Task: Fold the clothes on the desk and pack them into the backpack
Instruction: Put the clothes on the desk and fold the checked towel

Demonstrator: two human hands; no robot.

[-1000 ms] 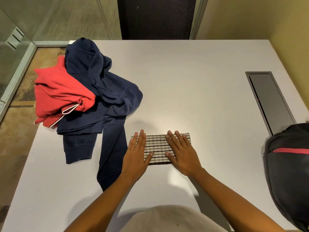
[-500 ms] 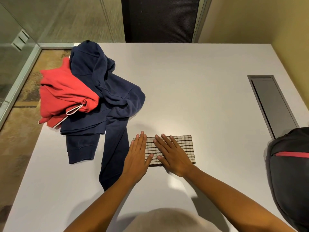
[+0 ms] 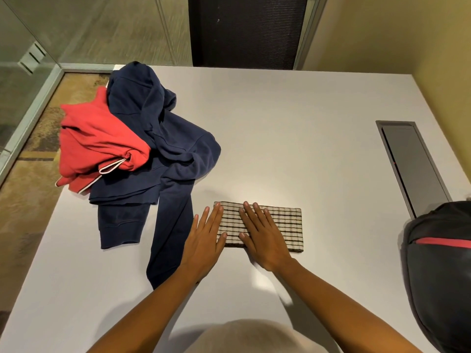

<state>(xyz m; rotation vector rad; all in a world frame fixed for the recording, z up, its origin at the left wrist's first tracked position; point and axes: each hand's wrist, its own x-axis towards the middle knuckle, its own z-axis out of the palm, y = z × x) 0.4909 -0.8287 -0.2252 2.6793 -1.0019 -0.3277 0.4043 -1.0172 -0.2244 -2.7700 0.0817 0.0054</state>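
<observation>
A small checked cloth [image 3: 285, 225], folded into a flat rectangle, lies near the front middle of the white desk [image 3: 293, 138]. My left hand [image 3: 205, 240] rests flat on its left end, fingers spread. Flat on the cloth's middle lies my right hand [image 3: 262, 234], palm down. A crumpled navy hoodie [image 3: 165, 149] sprawls at the left, one sleeve trailing toward me beside my left wrist. A red garment [image 3: 99, 143] with white trim is bunched against the hoodie at the desk's left edge. The black backpack [image 3: 438, 271] with a red zip line sits at the right edge.
A grey cable hatch [image 3: 413, 164] is set into the desk at the right, just behind the backpack. Glass partitions and patterned carpet lie beyond the left edge. A dark panel stands behind the desk's far edge.
My right hand has slid leftward across the checked cloth, from its right end to its middle. My left hand has stayed on the left end.
</observation>
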